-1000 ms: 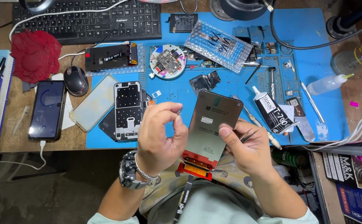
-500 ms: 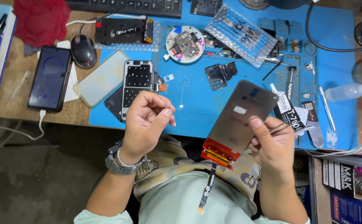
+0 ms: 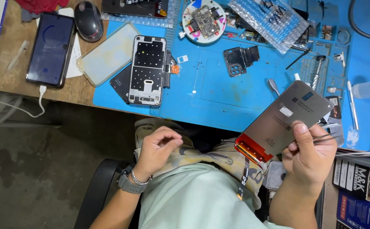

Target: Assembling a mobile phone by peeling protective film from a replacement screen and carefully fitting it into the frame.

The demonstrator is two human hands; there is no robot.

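Right hand (image 3: 310, 154) grips a grey phone display panel (image 3: 284, 118) by its lower right edge, thumb pressed on the back, with thin tweezers (image 3: 327, 138) pinched under the fingers. That panel tilts over the near edge of the blue mat (image 3: 218, 93) on the worktop, its orange-red end and dangling flex cable (image 3: 244, 176) toward the lap. Left hand (image 3: 157, 148) hovers loosely curled above the lap, holding nothing visible, below the bare phone frame (image 3: 147, 70) lying on the mat.
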